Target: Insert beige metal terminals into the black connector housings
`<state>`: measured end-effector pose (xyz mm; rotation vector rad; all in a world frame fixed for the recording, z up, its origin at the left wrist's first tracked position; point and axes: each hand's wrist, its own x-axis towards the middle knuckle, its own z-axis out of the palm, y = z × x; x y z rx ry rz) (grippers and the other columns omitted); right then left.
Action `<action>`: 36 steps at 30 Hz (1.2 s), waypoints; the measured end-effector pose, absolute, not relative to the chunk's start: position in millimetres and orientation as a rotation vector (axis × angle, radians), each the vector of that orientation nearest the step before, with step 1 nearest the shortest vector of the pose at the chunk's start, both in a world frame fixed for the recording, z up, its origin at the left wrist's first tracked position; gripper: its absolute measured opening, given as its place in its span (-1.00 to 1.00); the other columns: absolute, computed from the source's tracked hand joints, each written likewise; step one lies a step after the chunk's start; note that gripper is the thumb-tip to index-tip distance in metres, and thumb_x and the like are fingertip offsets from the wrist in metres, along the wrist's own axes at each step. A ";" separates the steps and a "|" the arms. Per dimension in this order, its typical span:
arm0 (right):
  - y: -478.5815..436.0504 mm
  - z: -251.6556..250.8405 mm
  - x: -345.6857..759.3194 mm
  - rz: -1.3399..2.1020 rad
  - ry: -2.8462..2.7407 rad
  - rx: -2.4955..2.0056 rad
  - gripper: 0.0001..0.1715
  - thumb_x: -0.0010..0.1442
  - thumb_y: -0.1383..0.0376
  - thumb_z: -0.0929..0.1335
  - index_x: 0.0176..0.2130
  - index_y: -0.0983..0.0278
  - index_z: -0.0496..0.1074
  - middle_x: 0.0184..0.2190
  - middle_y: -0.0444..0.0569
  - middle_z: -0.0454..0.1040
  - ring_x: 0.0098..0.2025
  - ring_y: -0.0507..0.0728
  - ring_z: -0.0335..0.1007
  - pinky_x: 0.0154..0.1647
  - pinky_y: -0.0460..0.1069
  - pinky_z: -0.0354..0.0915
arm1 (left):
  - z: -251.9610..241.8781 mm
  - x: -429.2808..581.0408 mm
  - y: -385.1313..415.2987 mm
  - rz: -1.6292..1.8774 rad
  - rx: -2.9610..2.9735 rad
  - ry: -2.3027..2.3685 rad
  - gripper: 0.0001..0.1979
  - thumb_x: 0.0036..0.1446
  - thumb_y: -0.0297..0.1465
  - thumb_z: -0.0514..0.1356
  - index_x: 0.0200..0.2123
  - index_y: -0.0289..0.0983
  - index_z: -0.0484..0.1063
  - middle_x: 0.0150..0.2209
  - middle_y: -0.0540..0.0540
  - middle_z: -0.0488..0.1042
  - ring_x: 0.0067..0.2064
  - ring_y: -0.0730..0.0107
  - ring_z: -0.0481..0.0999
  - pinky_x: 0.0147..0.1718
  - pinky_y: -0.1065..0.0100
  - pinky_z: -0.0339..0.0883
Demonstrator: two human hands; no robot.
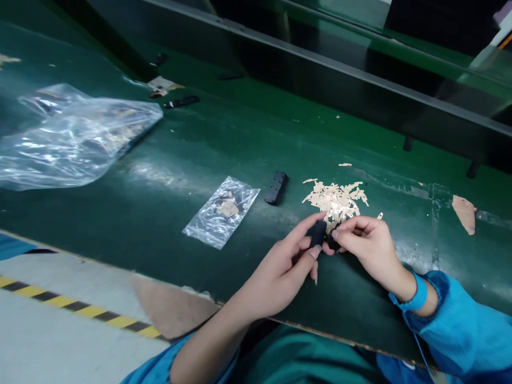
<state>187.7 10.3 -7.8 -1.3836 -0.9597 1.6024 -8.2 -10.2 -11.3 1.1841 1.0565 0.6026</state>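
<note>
My left hand [286, 266] pinches a small black plastic part [319, 232] between thumb and fingers, just above the green belt [168, 176]. My right hand [366, 242] meets it from the right, its fingertips closed on the same part's right end. Right behind the hands lies a pile of small beige strips [336, 198]. A second black part [277, 187] rests on the belt to the left of the pile.
A small clear bag [222, 212] with a few pieces lies left of the hands, and a large crumpled clear bag [72, 136] at far left. More black parts [182, 101] lie farther back. A metal rail [360, 69] runs behind. Floor with yellow-black tape [80, 308] lies below.
</note>
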 end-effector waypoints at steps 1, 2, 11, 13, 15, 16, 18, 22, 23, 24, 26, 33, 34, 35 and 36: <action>10.0 -7.8 187.0 1.612 -0.962 -1.381 -0.86 0.03 0.26 0.53 -0.49 0.25 0.57 -0.55 -0.08 0.58 -0.50 0.07 0.49 -0.43 -0.05 0.41 | -11.8 -8.3 -10.7 0.582 1.216 1.056 -0.42 0.46 -0.33 0.06 0.48 -0.15 0.04 -0.29 -0.03 0.54 -0.40 0.42 0.52 -0.37 0.37 0.39; 9.6 -7.6 186.2 1.621 -0.961 -1.382 -0.87 0.03 0.28 0.53 -0.49 0.25 0.56 -0.56 -0.09 0.58 -0.50 0.07 0.49 -0.43 -0.05 0.40 | -12.5 -8.3 -11.1 0.565 1.238 1.053 -0.43 0.47 -0.32 0.05 0.48 -0.16 0.04 -0.29 -0.04 0.55 -0.40 0.40 0.55 -0.37 0.36 0.40; 8.2 -4.7 182.2 1.637 -0.929 -1.407 -0.88 0.00 0.34 0.50 -0.52 0.24 0.52 -0.59 -0.12 0.55 -0.53 0.05 0.46 -0.48 -0.06 0.32 | -14.4 -7.1 -12.5 0.565 1.282 1.039 -0.46 0.47 -0.34 0.06 0.44 -0.16 0.07 -0.26 -0.05 0.61 -0.37 0.37 0.62 -0.37 0.36 0.48; 8.1 -4.7 182.1 1.637 -0.933 -1.411 -0.89 0.00 0.34 0.49 -0.51 0.24 0.52 -0.59 -0.12 0.55 -0.53 0.05 0.46 -0.48 -0.06 0.32 | -13.7 -7.0 -12.8 0.571 1.283 1.036 -0.46 0.47 -0.36 0.06 0.44 -0.16 0.08 -0.26 -0.04 0.61 -0.37 0.38 0.63 -0.38 0.37 0.48; 8.1 -4.6 181.9 1.638 -0.932 -1.409 -0.90 0.00 0.35 0.49 -0.51 0.24 0.52 -0.59 -0.12 0.56 -0.53 0.05 0.46 -0.48 -0.06 0.32 | -13.0 -6.9 -12.9 0.574 1.281 1.033 -0.47 0.47 -0.37 0.06 0.44 -0.17 0.08 -0.27 -0.03 0.61 -0.37 0.38 0.63 -0.37 0.38 0.49; 8.2 -4.4 181.7 1.638 -0.929 -1.408 -0.90 0.00 0.34 0.49 -0.51 0.24 0.52 -0.59 -0.12 0.55 -0.53 0.05 0.47 -0.48 -0.06 0.32 | -12.7 -6.9 -12.9 0.577 1.281 1.032 -0.47 0.47 -0.37 0.06 0.43 -0.17 0.08 -0.28 -0.03 0.61 -0.36 0.39 0.63 -0.37 0.38 0.49; 8.5 -4.1 181.6 1.639 -0.919 -1.407 -0.90 -0.01 0.34 0.49 -0.52 0.24 0.51 -0.60 -0.12 0.55 -0.53 0.05 0.47 -0.48 -0.07 0.32 | -12.4 -6.7 -12.9 0.587 1.282 1.028 -0.48 0.47 -0.38 0.06 0.43 -0.17 0.09 -0.27 -0.03 0.61 -0.36 0.39 0.64 -0.37 0.38 0.49; 9.2 -4.0 181.6 1.635 -0.907 -1.411 -0.90 -0.02 0.34 0.49 -0.52 0.25 0.52 -0.61 -0.13 0.55 -0.54 0.04 0.46 -0.48 -0.08 0.32 | -14.2 -5.9 -13.6 0.636 1.286 1.007 -0.48 0.45 -0.42 0.06 0.42 -0.17 0.12 -0.27 -0.02 0.61 -0.38 0.41 0.63 -0.41 0.40 0.48; 9.2 -4.1 181.6 1.636 -0.907 -1.412 -0.90 -0.02 0.34 0.49 -0.52 0.25 0.52 -0.61 -0.13 0.55 -0.54 0.04 0.46 -0.48 -0.09 0.32 | -15.0 -5.8 -13.8 0.646 1.287 1.000 -0.49 0.45 -0.43 0.06 0.41 -0.17 0.13 -0.27 -0.03 0.62 -0.38 0.42 0.63 -0.41 0.41 0.48; 9.3 -4.2 181.4 1.636 -0.905 -1.412 -0.90 -0.01 0.34 0.49 -0.52 0.25 0.51 -0.61 -0.13 0.54 -0.54 0.04 0.46 -0.48 -0.08 0.32 | -15.7 -5.7 -14.0 0.652 1.286 0.994 -0.49 0.45 -0.44 0.05 0.41 -0.16 0.13 -0.25 -0.03 0.62 -0.38 0.42 0.63 -0.41 0.42 0.48; 9.3 -4.3 181.0 1.636 -0.900 -1.410 -0.89 -0.01 0.33 0.49 -0.52 0.25 0.51 -0.62 -0.14 0.53 -0.54 0.04 0.46 -0.49 -0.08 0.31 | -16.4 -5.6 -14.3 0.658 1.287 0.984 -0.49 0.45 -0.45 0.06 0.41 -0.16 0.13 -0.24 -0.03 0.62 -0.37 0.43 0.63 -0.41 0.43 0.48; 9.4 -2.9 179.6 1.642 -0.881 -1.412 -0.89 -0.03 0.33 0.49 -0.53 0.24 0.50 -0.64 -0.15 0.51 -0.56 0.04 0.44 -0.50 -0.08 0.30 | -14.8 -6.0 -15.0 0.660 1.286 0.979 -0.50 0.45 -0.44 0.06 0.40 -0.15 0.15 -0.24 -0.02 0.62 -0.38 0.45 0.63 -0.41 0.44 0.48; 9.2 -2.9 179.6 1.644 -0.885 -1.414 -0.89 -0.02 0.32 0.49 -0.52 0.24 0.51 -0.64 -0.14 0.52 -0.56 0.05 0.44 -0.49 -0.07 0.30 | -14.6 -5.9 -14.9 0.658 1.282 0.979 -0.50 0.45 -0.44 0.06 0.40 -0.15 0.15 -0.23 -0.03 0.62 -0.38 0.45 0.63 -0.41 0.45 0.48; 8.9 -3.1 179.6 1.646 -0.893 -1.415 -0.89 -0.01 0.32 0.49 -0.51 0.24 0.51 -0.63 -0.14 0.52 -0.56 0.05 0.45 -0.49 -0.07 0.30 | -14.4 -5.8 -14.5 0.656 1.277 0.982 -0.50 0.46 -0.44 0.06 0.40 -0.15 0.15 -0.23 -0.03 0.63 -0.38 0.45 0.63 -0.41 0.45 0.48; 8.6 -3.2 179.8 1.648 -0.903 -1.414 -0.90 0.00 0.32 0.49 -0.50 0.25 0.52 -0.63 -0.14 0.53 -0.55 0.05 0.45 -0.48 -0.07 0.30 | -14.3 -5.6 -14.1 0.655 1.269 0.983 -0.50 0.46 -0.43 0.06 0.40 -0.15 0.15 -0.23 -0.03 0.63 -0.38 0.45 0.63 -0.41 0.45 0.48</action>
